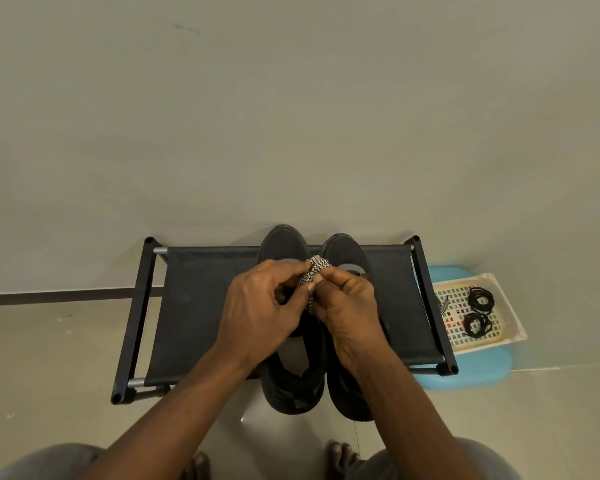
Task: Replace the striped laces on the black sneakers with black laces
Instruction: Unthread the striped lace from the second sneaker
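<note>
Fingers (pixel 333 277) pinch striped lace (pixel 317 265) — bunched.

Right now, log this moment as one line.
left hand: pinches striped lace | right hand: pinches same lace | sneakers: on rack | black laces: in basket

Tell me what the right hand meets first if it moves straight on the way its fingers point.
The striped lace that the right hand pinches; past it, probably the left hand, though depth is unclear.
</note>
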### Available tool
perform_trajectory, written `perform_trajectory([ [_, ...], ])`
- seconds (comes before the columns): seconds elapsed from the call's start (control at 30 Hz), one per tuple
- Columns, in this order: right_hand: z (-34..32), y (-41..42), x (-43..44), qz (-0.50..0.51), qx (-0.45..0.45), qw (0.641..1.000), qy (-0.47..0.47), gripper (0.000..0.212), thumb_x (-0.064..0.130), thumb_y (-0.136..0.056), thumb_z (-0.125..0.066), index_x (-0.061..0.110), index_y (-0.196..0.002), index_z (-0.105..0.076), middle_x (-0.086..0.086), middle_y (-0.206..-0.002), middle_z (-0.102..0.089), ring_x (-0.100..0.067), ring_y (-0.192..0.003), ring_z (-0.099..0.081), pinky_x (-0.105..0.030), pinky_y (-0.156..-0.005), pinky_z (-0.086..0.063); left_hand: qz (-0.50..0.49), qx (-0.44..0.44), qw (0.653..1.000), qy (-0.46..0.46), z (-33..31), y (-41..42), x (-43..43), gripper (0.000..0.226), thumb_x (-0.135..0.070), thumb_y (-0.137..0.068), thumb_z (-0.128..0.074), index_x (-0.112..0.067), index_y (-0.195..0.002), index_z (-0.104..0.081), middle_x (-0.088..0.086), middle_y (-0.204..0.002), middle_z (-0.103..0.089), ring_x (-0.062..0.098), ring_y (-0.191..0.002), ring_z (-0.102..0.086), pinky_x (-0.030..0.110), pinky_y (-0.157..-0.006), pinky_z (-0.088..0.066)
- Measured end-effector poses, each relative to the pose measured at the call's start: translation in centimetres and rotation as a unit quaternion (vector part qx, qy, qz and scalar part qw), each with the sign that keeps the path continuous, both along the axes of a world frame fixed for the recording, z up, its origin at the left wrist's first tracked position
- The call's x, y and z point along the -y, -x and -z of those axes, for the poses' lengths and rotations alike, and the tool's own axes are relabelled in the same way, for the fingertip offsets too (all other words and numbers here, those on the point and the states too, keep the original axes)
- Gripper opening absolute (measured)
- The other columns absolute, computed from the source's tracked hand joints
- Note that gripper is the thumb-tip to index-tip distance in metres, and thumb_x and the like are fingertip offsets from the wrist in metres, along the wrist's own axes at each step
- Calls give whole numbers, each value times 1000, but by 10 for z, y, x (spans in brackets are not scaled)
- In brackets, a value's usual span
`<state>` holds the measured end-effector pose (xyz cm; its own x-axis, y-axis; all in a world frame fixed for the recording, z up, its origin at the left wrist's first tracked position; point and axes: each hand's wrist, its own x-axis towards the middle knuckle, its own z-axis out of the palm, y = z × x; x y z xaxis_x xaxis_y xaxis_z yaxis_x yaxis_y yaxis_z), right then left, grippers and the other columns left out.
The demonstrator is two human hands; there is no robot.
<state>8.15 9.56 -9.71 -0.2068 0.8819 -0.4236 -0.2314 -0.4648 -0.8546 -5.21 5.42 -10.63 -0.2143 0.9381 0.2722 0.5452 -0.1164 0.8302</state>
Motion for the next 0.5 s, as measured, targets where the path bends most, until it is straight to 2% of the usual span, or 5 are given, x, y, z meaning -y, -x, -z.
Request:
perform_trajectory([
  [0.13, 5, 0, 0, 13, 73, 996, -49, 12, -2, -96, -64, -1, -101, -75, -19, -95, -77, -37, -96, -75, -48, -90, -60, -7, 95, 995, 22, -1, -1, 1, 24, -16, -90, -81, -25, -112, -80, -16, -105, -77, 4, -89, -75, 24, -78, -61],
  [0.2, 3, -1, 1, 27, 137, 985, -100, 8, -1, -92, -71, 4, -92, -77, -10, -86, -79, -27, -87, -77, -40, -83, -62, -18, 161, 986, 37, -3, -2, 0, 21, -14, -89, -82, -23, -108, -81, -15, -102, -79, 3, -89, -76, 25, -80, -62],
  [0.27, -1, 0, 3, 34, 187, 971, -143, 9, 1, -89, -75, 10, -87, -77, -2, -81, -79, -17, -80, -77, -28, -75, -62, -30, 191, 980, 45, -1, -2, -2, 17, -13, -88, -82, -19, -104, -82, -13, -99, -80, 7, -89, -77, 28, -81, -63],
  [0.33, -3, 1, 4, 45, 216, 961, -169, 9, 4, -86, -79, 11, -85, -75, 0, -79, -78, -12, -76, -76, -23, -71, -60, -42, 216, 974, 56, 1, -2, -3, 15, -12, -88, -83, -15, -102, -82, -8, -97, -81, 12, -87, -78, 34, -81, -64],
  [0.5, -10, 6, 6, 88, 206, 954, -199, 22, 3, -82, -83, 12, -84, -64, -3, -79, -75, -10, -73, -75, -19, -66, -57, -64, 257, 962, 69, -4, 2, -6, 11, -8, -85, -83, -15, -92, -79, -2, -84, -80, 18, -78, -78, 32, -74, -64],
])
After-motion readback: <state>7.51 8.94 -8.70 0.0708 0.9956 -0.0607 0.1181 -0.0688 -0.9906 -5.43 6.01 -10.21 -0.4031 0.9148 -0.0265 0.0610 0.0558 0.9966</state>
